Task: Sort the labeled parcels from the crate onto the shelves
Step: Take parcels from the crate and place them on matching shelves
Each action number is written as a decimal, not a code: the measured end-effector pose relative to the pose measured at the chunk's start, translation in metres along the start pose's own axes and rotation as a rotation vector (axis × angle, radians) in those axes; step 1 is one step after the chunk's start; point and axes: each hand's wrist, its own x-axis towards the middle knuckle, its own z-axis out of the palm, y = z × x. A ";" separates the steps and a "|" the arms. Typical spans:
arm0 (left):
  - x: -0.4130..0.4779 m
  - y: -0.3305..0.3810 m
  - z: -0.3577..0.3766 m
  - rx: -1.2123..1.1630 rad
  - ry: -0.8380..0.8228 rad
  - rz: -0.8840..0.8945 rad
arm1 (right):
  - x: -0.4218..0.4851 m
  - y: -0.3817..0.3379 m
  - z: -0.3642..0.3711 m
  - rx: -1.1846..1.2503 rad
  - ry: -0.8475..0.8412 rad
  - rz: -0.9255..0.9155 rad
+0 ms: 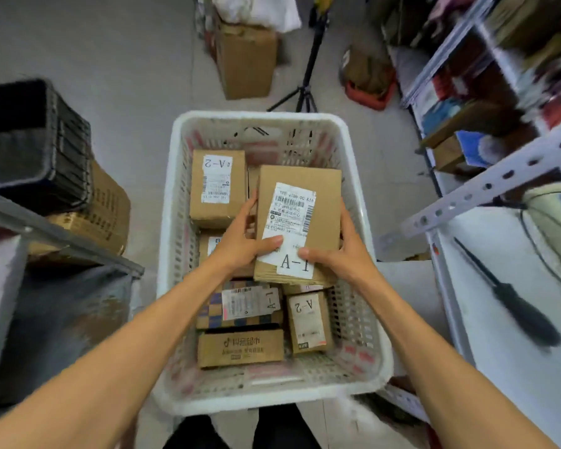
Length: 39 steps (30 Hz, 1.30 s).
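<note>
A white slatted plastic crate [363, 222] stands on the floor in front of me with several cardboard parcels inside. Both hands hold a brown parcel labelled A-1 [318, 189] above the others, its label facing up. My left hand [243, 244] grips its left edge, thumb on the label. My right hand [340, 251] grips its right edge, thumb by the A-1 mark. Lower in the crate lie a parcel marked A-2 [216, 186] at the back left, a checkered A-1 parcel [240, 306], a small A-2 parcel [308, 319] and a printed brown box [240, 348].
White metal shelves [486, 186] stacked with goods run along the right. A shelf frame [62, 241] is at the left, with a black crate [36, 144] on cardboard boxes. A carton [245, 59], a tripod [305, 85] and a red basket [368, 92] stand beyond the crate.
</note>
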 end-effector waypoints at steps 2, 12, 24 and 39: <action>-0.012 0.033 -0.009 0.045 -0.039 0.088 | -0.013 -0.029 -0.004 0.008 0.041 -0.061; -0.080 0.145 -0.032 0.195 -0.266 0.462 | -0.101 -0.134 -0.016 0.005 0.291 -0.221; -0.197 0.153 -0.040 0.268 -0.269 0.661 | -0.215 -0.171 0.008 -0.082 0.395 -0.346; -0.346 0.049 0.052 0.319 -0.555 0.753 | -0.455 -0.054 0.049 -0.030 0.735 -0.259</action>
